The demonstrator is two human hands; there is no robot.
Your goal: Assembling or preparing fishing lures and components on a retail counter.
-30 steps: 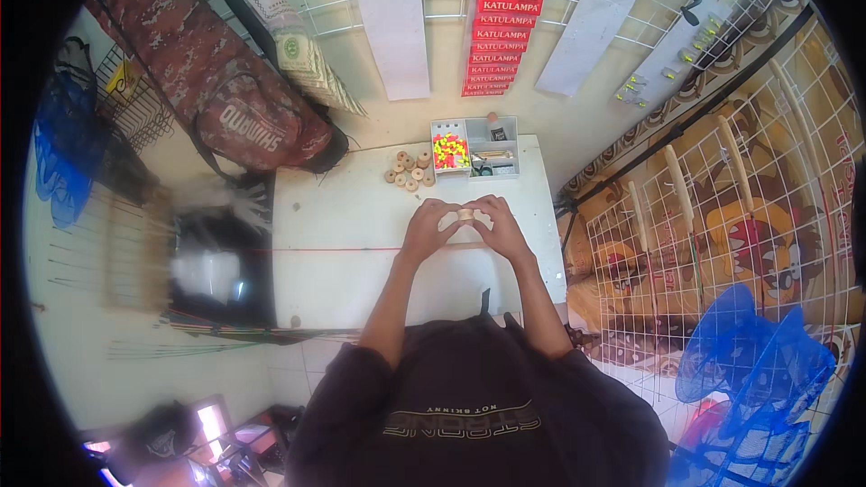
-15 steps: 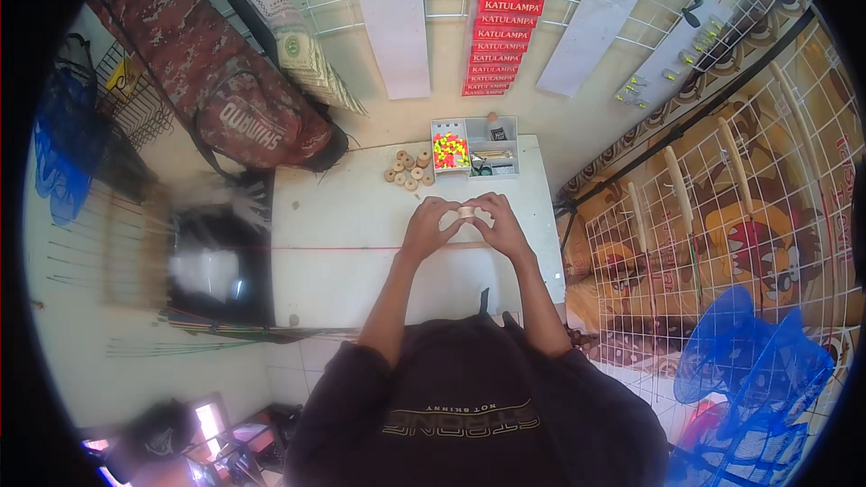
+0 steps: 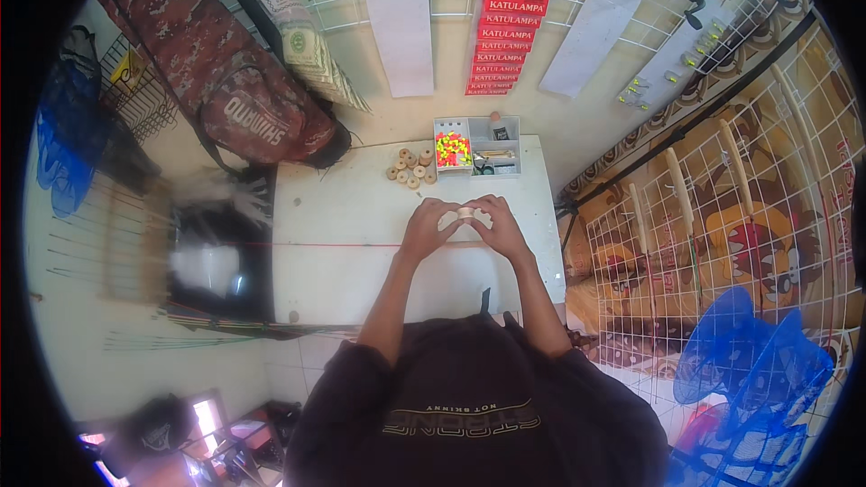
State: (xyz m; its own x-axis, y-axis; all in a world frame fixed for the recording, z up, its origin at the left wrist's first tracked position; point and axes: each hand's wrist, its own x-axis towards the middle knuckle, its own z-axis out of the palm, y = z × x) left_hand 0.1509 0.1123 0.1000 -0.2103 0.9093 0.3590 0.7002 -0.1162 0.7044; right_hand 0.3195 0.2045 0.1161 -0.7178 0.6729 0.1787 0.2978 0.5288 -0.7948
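Between my two hands, above the white table (image 3: 343, 289), I hold a small pale wooden spool (image 3: 465, 213) by its ends. The fingers of my left hand (image 3: 428, 227) pinch its left side. On its right side the fingers of my right hand (image 3: 499, 227) are closed in the same way. Several similar wooden spools (image 3: 412, 168) stand in a cluster at the far side of the table, beyond my left hand. A thin red rod (image 3: 343, 244) runs across the table from the left to behind my left wrist.
Beside the spools stands a grey compartment tray (image 3: 515, 129) with bright yellow and red pieces (image 3: 452, 150) and a small bottle (image 3: 500, 132). A camouflage bag (image 3: 244, 99) leans at the far left. Blue nets (image 3: 749, 370) hang by the white wire grid on the right.
The view has shifted very slightly. Both hands keep the same hold on the spool, with hardly any movement.
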